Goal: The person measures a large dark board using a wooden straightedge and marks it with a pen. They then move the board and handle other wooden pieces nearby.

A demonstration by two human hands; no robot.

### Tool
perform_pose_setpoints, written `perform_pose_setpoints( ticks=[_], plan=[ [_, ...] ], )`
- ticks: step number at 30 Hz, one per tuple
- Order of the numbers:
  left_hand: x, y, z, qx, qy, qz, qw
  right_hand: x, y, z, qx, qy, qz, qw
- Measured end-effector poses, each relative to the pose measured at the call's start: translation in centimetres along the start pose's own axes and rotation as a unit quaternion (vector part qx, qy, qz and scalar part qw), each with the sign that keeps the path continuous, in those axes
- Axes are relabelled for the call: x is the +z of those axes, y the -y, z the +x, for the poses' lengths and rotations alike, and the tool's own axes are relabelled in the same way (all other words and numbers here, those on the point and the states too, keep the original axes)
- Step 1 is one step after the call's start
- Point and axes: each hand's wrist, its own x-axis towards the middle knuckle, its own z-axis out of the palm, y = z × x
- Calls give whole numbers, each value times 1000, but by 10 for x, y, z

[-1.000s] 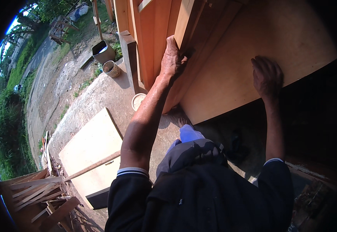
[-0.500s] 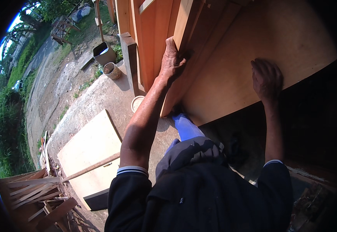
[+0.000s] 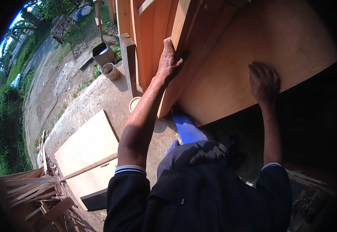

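Note:
My left hand (image 3: pixel 170 62) is closed round the edge of an upright reddish-brown wooden board (image 3: pixel 166 101), its thumb pointing up along the edge and its other fingers out of sight behind. To the right, a broad light-brown plywood panel (image 3: pixel 222 85) meets the wooden framing at a slant. Palm down on this panel, near its lower right edge, is my right hand (image 3: pixel 266 82). Its fingers are bent and close together, in shadow and slightly blurred. Whatever may lie under them is hidden.
A pale panel (image 3: pixel 89 149) lies on the ground at left, crossed by a thin wooden strip (image 3: pixel 87 167). Scrap wood (image 3: pixel 33 193) is heaped at lower left. A dark square bin (image 3: pixel 103 53) and a round bucket (image 3: pixel 110 71) stand beyond a wooden post (image 3: pixel 128 62).
My right hand has shifted slightly down and left over the plywood panel. My left hand keeps its grip on the board. The whole view has moved a little.

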Motion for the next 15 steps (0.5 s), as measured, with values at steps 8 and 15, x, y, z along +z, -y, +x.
perform_pose_setpoints(
  ticks=[8,15],
  plan=[
    [15,3,-2,-25,-73,28,997,3,0,-3,-1,17,-13,1000],
    [44,8,-12,-76,-184,63,978,3,4,-4,0,57,-38,998]
  ],
)
